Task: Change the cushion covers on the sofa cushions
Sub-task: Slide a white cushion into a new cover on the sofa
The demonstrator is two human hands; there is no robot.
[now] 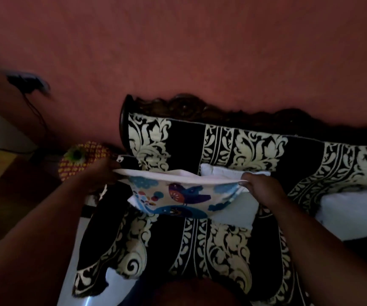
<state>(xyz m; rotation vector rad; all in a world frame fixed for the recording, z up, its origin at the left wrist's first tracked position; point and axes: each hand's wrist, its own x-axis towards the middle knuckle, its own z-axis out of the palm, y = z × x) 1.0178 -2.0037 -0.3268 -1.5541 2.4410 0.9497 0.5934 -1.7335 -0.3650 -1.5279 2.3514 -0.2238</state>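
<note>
A white cushion cover printed with blue and purple birds [178,195] hangs stretched between both hands above the sofa seat. My left hand [103,173] grips its left top edge. My right hand [257,186] pinches the right top edge, so the cover's mouth is held open. Behind and under the cover lies a bare white cushion [222,173], partly hidden by it. A second white cushion [354,208] lies on the seat at the right.
The sofa [222,250] has black fabric with cream floral stripes and a carved dark wooden back [184,104] against a red wall. A black-and-cream cover [111,246] drapes over the left armrest. A red-yellow patterned round object [83,157] sits left of the sofa.
</note>
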